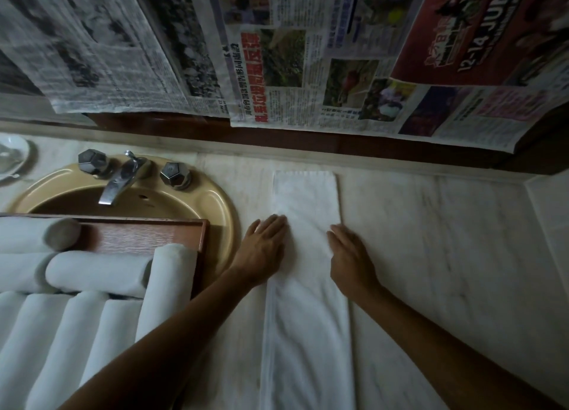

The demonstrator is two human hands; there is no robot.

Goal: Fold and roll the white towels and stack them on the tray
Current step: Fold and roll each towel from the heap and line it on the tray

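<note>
Long white towel folded into a narrow strip [308,286] flat on the pale marble table [446,255], left hand [264,249] and right hand [351,258] pressing it with straight fingers, rolled white towels [98,271] stacked on the brown wooden tray [138,232] over the tan sink [212,200]

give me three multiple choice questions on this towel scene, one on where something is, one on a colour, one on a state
1. Where does the wooden tray sit?
A. across the sink
B. on the floor
C. right of the folded towel

2. What colour is the sink basin?
A. blue
B. tan yellow
C. black

3. How does the folded towel on the counter lie?
A. fully rolled
B. crumpled in a heap
C. flat in a long strip

Answers: 1 A, the tray spans the basin's near side. 2 B, its rim is tan yellow. 3 C, it lies flat under the left hand and right hand, unrolled.
</note>
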